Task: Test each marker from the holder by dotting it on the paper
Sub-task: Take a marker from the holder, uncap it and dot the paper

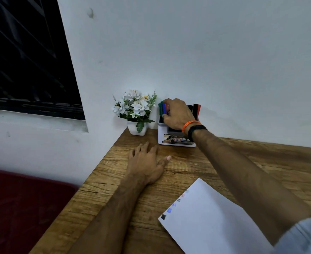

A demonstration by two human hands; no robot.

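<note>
Two hands, one holder, one paper, one flower pot, six marks.

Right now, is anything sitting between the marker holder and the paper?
Nothing visible. Bare table lies between the holder and the paper. The left hand rests off to the side; the right hand is at the markers.

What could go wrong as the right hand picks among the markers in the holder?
The right hand reaches over several crowded markers; pulling one may drag its neighbours out. The holder is unsteadied, since the left hand rests flat on the table, so it may tip. The flower pot beside it could be knocked.
</note>
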